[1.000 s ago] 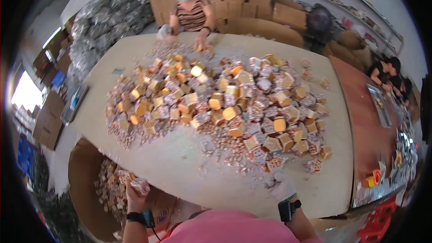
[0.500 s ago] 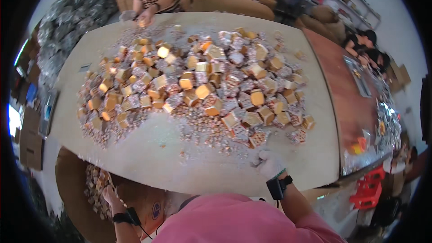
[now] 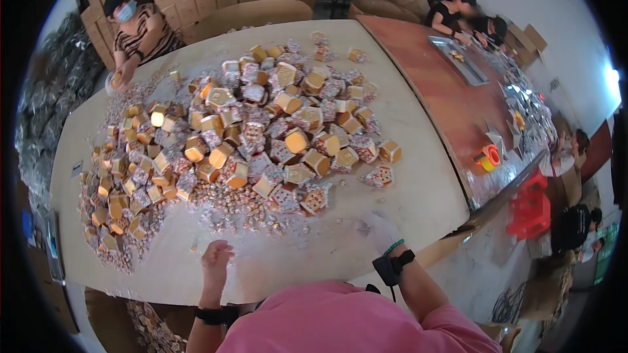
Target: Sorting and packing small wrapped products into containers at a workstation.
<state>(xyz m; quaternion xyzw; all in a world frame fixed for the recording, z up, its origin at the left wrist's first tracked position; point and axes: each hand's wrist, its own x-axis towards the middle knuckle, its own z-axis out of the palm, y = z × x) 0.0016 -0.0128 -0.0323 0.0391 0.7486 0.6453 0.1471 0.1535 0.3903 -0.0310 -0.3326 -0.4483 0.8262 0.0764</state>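
Note:
My bare left hand (image 3: pixel 216 258) is above the near edge of the pale table (image 3: pixel 288 268), its fingers loosely bent and nothing visible in them. My right hand (image 3: pixel 382 231), in a whitish glove, rests on the tabletop with its fingers stretched out to the left, apparently empty. Beyond both hands spreads a big heap of small boxes (image 3: pixel 296 142) with gold ends and patterned sides, many in clear wrap. Loose small gold and reddish pieces (image 3: pixel 239 206), too small to name, lie along the heap's near side.
A large carton (image 3: pixel 147 327) with similar pieces stands below the table's near left edge. Across the table sits a masked person (image 3: pixel 140 33). On the reddish table (image 3: pixel 425 85) to the right are a metal tray (image 3: pixel 458 60) and a tape roll (image 3: pixel 487 157); red stools (image 3: pixel 530 206) stand beside it.
My left hand has come up from the carton to the table. My right hand stays on the tabletop, fingers still extended. The view has turned to the right.

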